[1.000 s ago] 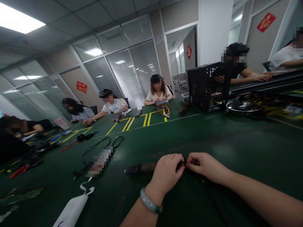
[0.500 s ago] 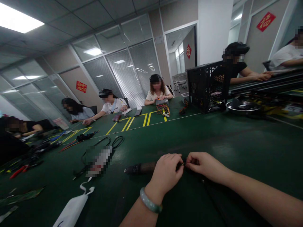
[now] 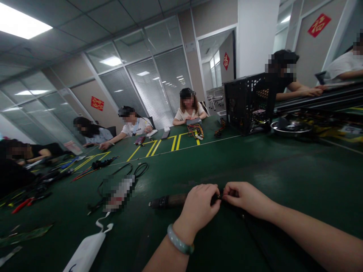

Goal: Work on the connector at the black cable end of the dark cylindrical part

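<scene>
Hands barely shifted. Your left hand [image 3: 200, 208] curls over the dark cylindrical tool's [image 3: 170, 201] rear, on green table [image 3: 306, 181]; tip left, long axis crosswise. Your right hand [image 3: 246, 195] pinches narrowly, grasp unclear.

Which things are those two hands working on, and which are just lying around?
Probably in use:
dark tool, under the left hand
right hand, pinched close by

Seem just lying around:
white pouch
green board
metal bowl
black case

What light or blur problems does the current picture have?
In the head view, the ceiling light is overexposed, the table shows pale glare, the room looks tilted, and detail between the left hand and right hand is dark.
</scene>
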{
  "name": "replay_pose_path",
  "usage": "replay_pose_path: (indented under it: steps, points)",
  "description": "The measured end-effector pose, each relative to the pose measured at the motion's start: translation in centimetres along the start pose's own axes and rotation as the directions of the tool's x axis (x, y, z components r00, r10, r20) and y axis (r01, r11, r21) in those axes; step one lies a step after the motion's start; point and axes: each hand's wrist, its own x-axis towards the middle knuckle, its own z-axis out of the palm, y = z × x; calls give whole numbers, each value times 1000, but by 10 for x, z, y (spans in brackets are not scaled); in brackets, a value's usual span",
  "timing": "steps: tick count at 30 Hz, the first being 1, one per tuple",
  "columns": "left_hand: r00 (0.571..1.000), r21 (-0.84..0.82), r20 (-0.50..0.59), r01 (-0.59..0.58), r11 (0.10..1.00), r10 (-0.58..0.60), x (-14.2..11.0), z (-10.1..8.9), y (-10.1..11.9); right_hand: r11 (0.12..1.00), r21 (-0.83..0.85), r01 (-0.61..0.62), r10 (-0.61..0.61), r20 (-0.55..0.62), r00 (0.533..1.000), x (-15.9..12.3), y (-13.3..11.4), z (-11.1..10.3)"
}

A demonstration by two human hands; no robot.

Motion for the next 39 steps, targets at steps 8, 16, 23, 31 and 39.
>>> replay_pose_path:
  steps: [8, 16, 23, 31, 39]
  points:
    - [1000, 25, -2, 8, 1000, -8, 1, 1, 1, 1000, 1, -11, 11, 9, 1000, 0, -2, -1]
    - [999, -4, -7, -34, 999, 34, 1, 0, 2, 1000, -21, 2, -3, -2, 1000, 0, -2, -1]
    - [1000, 29, 15, -26, 999, 26, 1, -1, 1, 1000, -16, 2, -2, -11, 1000, 0, -3, -1]
    - [1000, 24, -1, -19, 1000, 19, 1, 0, 1, 1000, -18, 0, 0, 2, 1000, 0, -3, -2]
    - [1000, 15, 13, -22, 1000, 22, 1, -2, 2, 1000, -11, -5, 5, 0, 1000, -1, -5, -3]
